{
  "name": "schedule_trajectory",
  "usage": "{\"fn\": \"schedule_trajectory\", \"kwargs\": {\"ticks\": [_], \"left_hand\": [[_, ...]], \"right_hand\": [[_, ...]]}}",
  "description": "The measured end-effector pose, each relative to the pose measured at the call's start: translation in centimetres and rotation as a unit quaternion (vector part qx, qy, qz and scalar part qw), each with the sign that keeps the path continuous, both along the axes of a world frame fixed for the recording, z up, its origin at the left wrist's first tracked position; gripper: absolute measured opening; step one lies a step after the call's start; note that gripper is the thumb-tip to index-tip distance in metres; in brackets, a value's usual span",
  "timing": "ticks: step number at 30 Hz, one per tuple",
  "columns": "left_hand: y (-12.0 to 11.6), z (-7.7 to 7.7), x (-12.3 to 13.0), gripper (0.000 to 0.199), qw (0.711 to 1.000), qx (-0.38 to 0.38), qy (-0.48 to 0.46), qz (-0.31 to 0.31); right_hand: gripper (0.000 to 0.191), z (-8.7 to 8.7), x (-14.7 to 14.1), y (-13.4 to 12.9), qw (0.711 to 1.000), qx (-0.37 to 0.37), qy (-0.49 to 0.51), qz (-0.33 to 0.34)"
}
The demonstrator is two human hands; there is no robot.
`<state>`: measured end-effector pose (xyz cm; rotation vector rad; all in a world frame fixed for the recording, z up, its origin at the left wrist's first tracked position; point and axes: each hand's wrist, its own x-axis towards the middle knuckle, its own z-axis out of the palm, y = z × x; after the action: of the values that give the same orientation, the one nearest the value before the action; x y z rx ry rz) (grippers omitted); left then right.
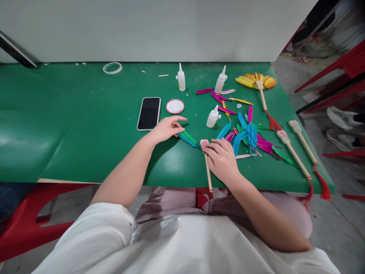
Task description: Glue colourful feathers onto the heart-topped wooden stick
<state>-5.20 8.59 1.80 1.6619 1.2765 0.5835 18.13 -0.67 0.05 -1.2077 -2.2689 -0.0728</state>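
Note:
My left hand pinches the tip end of a green feather, its index finger stretched out above. A blue feather lies along the green one, and both run toward the head of a wooden fan handle. My right hand is closed at that head, fingers over its pink-marked face; the feathers' inner ends are partly hidden there. Just right of this hand lies a loose pile of blue feathers with magenta feathers and green ones.
Three glue bottles stand on the green table. A phone and a round lid lie beyond my left hand. At the right are a yellow-orange feather fan and two tasselled handles. A white panel borders the back.

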Motion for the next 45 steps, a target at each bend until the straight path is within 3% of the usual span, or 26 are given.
{"fn": "schedule_trajectory", "kwargs": {"ticks": [4,7,9,12,14,16,24,34,41,43,45], "left_hand": [[-0.1,0.1,0.0,0.038,0.997,0.057,0.035,0.033],[-0.6,0.4,0.6,0.028,0.967,0.235,0.081,0.061],[-1.3,0.6,1.4,0.022,0.932,0.348,0.104,-0.003],[-2.4,0.7,2.9,0.02,0.883,0.417,0.136,-0.169],[-3.1,0.6,3.7,0.021,0.862,0.421,0.162,-0.232],[-3.4,0.6,4.1,0.023,0.855,0.411,0.182,-0.258],[-3.9,1.4,4.3,0.029,0.865,0.367,0.188,-0.285],[-4.4,1.4,4.5,0.033,0.837,0.395,0.233,-0.299],[-4.5,1.3,4.4,0.029,0.864,0.351,0.227,-0.282],[-4.1,1.0,4.2,0.028,0.882,0.348,0.205,-0.245],[-3.5,0.7,3.7,0.03,0.903,0.351,0.181,-0.17]], "right_hand": [[0.019,-0.1,0.0,-0.1,1.0,-0.007,0.006,0.006],[0.02,-0.1,0.0,0.0,1.0,-0.007,0.011,0.004],[0.02,-0.1,0.0,0.0,1.0,-0.008,0.011,0.004],[0.019,0.0,-0.1,0.0,1.0,-0.013,0.01,0.003],[0.019,0.0,-0.1,0.0,1.0,-0.016,0.013,0.002],[0.019,0.0,0.0,0.0,1.0,-0.019,0.017,0.002],[0.017,0.1,-0.1,-0.1,1.0,-0.015,0.024,-0.001],[0.019,0.3,-0.1,0.0,0.999,-0.028,0.019,-0.002],[0.018,0.1,0.0,0.1,1.0,-0.023,0.009,-0.002],[0.017,0.0,0.0,0.1,1.0,-0.024,0.014,-0.002],[0.019,-0.1,0.0,0.1,0.999,-0.026,0.019,-0.002]]}}
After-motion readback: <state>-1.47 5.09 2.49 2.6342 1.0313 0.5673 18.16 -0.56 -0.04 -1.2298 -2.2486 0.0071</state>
